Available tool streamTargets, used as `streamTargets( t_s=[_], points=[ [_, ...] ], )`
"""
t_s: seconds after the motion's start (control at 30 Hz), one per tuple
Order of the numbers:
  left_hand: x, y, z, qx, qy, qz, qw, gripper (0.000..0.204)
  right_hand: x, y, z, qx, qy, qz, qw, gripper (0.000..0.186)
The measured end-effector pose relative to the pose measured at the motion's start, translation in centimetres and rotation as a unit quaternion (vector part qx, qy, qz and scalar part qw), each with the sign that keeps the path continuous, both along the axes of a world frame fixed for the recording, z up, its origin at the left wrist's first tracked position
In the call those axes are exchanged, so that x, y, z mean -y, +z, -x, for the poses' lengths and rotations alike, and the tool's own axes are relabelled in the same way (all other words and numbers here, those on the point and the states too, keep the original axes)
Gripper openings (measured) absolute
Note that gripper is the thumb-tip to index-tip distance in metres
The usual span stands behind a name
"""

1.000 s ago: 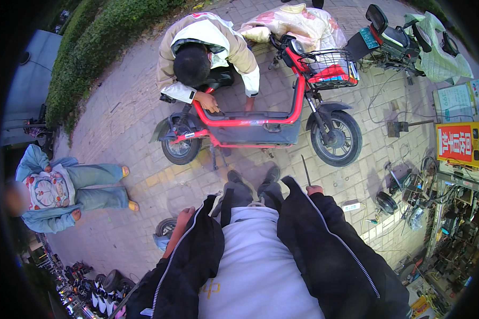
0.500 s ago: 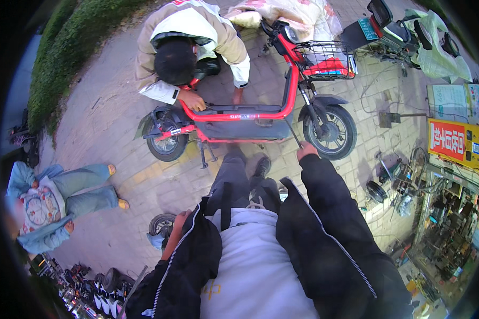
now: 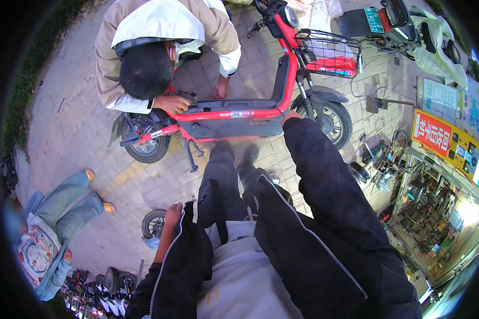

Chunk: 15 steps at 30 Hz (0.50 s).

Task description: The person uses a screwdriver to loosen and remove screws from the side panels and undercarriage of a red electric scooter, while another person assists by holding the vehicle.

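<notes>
A red electric scooter (image 3: 234, 114) stands ahead on its stand, side-on to me. My right hand (image 3: 291, 117) is closed at the front of its red frame, near the front wheel (image 3: 330, 123). It holds a thin dark rod, now mostly hidden behind the hand and frame. Low at my left side, my left hand (image 3: 173, 213) has its fingers curled beside the edge of my open black jacket (image 3: 183, 266); what they hold, if anything, is hidden. Across the scooter, another person (image 3: 159, 64) bends over it, one hand (image 3: 171, 104) at the rear of the footboard.
A wire basket (image 3: 330, 56) sits at the scooter's front. Another scooter (image 3: 383, 26) is parked far right. A loose wheel (image 3: 153, 224) lies left of my legs. A person (image 3: 53, 228) stands at left. Parts and tools (image 3: 386, 165) lie right, near a yellow-and-red sign (image 3: 447, 141).
My right hand has moved forward and left, up to the scooter's frame; the rod has mostly gone from sight. My left hand has shifted slightly left. The whole view has turned a little.
</notes>
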State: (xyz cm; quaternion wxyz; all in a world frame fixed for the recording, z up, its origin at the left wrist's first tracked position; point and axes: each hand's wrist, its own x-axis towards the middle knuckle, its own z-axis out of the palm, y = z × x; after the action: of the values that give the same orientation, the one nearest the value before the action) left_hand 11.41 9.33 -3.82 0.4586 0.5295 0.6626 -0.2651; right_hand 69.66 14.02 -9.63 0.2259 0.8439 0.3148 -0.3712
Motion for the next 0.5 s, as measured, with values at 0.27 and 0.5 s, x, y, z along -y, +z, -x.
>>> streamTargets(
  t_s=[0.27,0.5],
  points=[
    [-3.8,-0.3,0.5,0.049,-0.058,0.020,0.997,0.052,3.1,-10.0,-3.3,-0.026,-0.015,0.017,0.999,0.033],
    [-7.8,0.2,-11.1,0.076,0.020,0.006,0.997,0.047,1.7,-6.0,-2.5,-0.093,-0.034,0.041,0.994,0.035]
  ],
)
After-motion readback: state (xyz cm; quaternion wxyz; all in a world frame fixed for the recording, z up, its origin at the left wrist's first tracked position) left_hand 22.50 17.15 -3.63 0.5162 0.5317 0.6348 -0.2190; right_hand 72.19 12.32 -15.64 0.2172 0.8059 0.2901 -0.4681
